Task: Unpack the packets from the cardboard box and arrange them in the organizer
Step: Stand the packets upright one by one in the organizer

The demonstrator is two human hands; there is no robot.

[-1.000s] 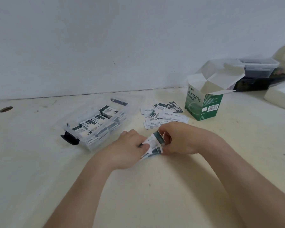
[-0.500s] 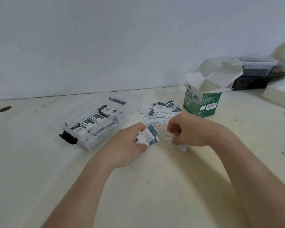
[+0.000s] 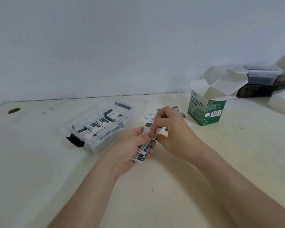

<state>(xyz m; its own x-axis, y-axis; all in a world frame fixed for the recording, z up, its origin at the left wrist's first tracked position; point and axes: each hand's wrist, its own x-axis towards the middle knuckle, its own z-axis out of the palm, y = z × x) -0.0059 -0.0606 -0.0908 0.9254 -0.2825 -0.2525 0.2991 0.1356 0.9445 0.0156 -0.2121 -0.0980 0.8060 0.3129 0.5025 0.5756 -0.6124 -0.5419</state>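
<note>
Both hands are up off the worktop (image 3: 56, 186), just right of the organizer (image 3: 95, 148) and on its near side. The left hand (image 3: 128, 150) is turned palm-up, fingers curled round a small stack of packets (image 3: 146, 146), white with dark green bands, lying slantwise across the fingers. The right hand (image 3: 174, 134) is hard against it. Its thumb and forefinger are pinched on the upper end of the top packet, and the other fingers are loosely bent behind. So the two hands meet at the stack, each with a hold on it.

Now the organizer itself: a clear plastic tub with a black latch (image 3: 75, 141) on its near-left end, lying at a slant on the worktop. Filed packets (image 3: 97, 125) lie inside it in an overlapping row, printed faces up.

Right of the organizer's far end, loose packets (image 3: 149, 114) are scattered flat on the worktop, partly hidden behind the right hand. Farther right of the organizer stands the cardboard box (image 3: 207, 112), green and upright, with its white top flaps spread wide. Whether anything is inside it can't be told from this angle.

Well right of the organizer, against the wall, a lidded clear container (image 3: 262, 74) sits on something dark, with a white block (image 3: 281, 104) beside it. Well left of the organizer there's a round hole (image 3: 14, 110) in the worktop.
</note>
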